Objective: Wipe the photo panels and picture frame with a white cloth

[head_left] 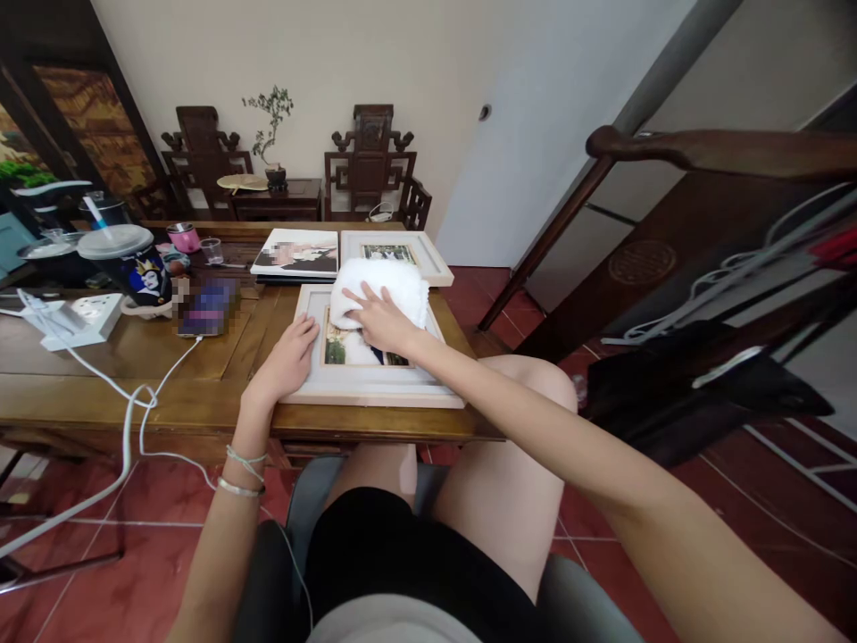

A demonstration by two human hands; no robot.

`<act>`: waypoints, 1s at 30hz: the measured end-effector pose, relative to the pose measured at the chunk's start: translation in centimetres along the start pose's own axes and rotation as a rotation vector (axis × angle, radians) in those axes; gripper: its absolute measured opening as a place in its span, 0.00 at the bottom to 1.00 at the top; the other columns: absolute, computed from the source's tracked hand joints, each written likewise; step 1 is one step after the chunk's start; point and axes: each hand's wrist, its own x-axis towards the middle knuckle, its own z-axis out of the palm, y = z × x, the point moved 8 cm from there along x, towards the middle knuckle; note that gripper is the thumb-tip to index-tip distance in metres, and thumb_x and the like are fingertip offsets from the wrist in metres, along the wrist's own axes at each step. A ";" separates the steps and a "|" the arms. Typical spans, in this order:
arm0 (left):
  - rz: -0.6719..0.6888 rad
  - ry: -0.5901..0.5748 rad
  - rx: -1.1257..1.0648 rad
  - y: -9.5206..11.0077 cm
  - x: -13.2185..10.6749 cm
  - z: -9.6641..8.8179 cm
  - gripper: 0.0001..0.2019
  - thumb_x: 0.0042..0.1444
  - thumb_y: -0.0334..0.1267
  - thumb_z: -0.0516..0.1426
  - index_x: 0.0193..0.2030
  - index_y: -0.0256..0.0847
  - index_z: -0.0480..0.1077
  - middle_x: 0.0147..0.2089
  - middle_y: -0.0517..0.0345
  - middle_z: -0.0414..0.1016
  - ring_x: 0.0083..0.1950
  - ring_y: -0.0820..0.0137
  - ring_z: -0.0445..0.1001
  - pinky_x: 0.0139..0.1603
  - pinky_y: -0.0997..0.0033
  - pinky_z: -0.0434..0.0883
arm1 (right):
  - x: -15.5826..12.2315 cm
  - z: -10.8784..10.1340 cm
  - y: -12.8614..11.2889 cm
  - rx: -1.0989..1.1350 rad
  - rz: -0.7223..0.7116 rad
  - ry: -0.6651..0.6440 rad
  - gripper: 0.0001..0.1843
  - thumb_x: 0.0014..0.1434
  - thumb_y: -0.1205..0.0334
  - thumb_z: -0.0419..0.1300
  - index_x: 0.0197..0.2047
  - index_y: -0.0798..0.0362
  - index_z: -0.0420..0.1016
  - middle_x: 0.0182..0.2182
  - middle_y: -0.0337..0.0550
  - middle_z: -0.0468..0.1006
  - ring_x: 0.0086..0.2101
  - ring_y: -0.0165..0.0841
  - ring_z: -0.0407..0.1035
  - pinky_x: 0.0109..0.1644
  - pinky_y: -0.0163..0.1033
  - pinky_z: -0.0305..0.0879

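A white fluffy cloth [407, 284] lies bunched over the upper part of a pale picture frame [375, 390]. My right hand [383, 320] holds the cloth down against the frame, its fingers spread over the fabric. Beneath the cloth, part of the framed photo [358, 348] is covered. My left hand [287, 359] rests open along the frame's left border, with the fingers lying flat. The frame lies near the front edge of the wooden table.
Behind are a second frame [434, 254] and a flat picture-covered item [298, 252]. To the left stand a lidded cup [134, 259], a phone [207, 308], a power strip [84, 321] and white cables [127, 438]. A dark wooden chair back [703, 154] rises at right.
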 end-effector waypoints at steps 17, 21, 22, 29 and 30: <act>-0.034 -0.003 -0.029 0.4 -0.2 -0.2 0.25 0.63 0.32 0.43 0.64 0.26 0.62 0.69 0.38 0.57 0.73 0.57 0.50 0.73 0.51 0.52 | -11.8 -6.4 -6.3 0.381 -0.325 -0.354 0.30 0.48 0.80 0.49 0.50 0.53 0.78 0.46 0.47 0.81 0.51 0.42 0.71 0.51 0.41 0.65; -0.028 0.011 -0.046 0.1 -0.1 -0.1 0.24 0.63 0.33 0.44 0.64 0.30 0.63 0.69 0.42 0.58 0.73 0.57 0.50 0.73 0.51 0.52 | -10.3 -4.2 -5.2 0.387 -0.238 -0.316 0.32 0.49 0.80 0.48 0.54 0.54 0.75 0.55 0.52 0.75 0.60 0.44 0.63 0.57 0.47 0.63; -0.024 0.015 -0.047 0.0 -0.1 -0.1 0.24 0.64 0.33 0.44 0.64 0.30 0.64 0.69 0.42 0.58 0.73 0.58 0.50 0.73 0.51 0.52 | -9.4 -3.3 -4.8 0.377 -0.214 -0.290 0.33 0.49 0.80 0.47 0.56 0.54 0.74 0.59 0.53 0.71 0.63 0.45 0.59 0.60 0.50 0.60; -0.031 0.010 -0.047 0.2 -0.1 -0.2 0.25 0.68 0.41 0.42 0.64 0.28 0.63 0.69 0.40 0.59 0.73 0.58 0.49 0.73 0.53 0.50 | -1.7 0.0 -0.8 0.351 -0.090 -0.044 0.34 0.51 0.79 0.46 0.60 0.58 0.68 0.68 0.52 0.56 0.69 0.48 0.41 0.68 0.63 0.42; -0.029 0.015 -0.061 0.4 -0.1 -0.4 0.26 0.68 0.42 0.41 0.65 0.28 0.62 0.69 0.40 0.58 0.73 0.59 0.49 0.73 0.54 0.49 | -0.6 -0.1 -0.3 0.346 -0.057 0.001 0.34 0.52 0.79 0.46 0.62 0.58 0.67 0.69 0.52 0.54 0.69 0.49 0.40 0.67 0.64 0.43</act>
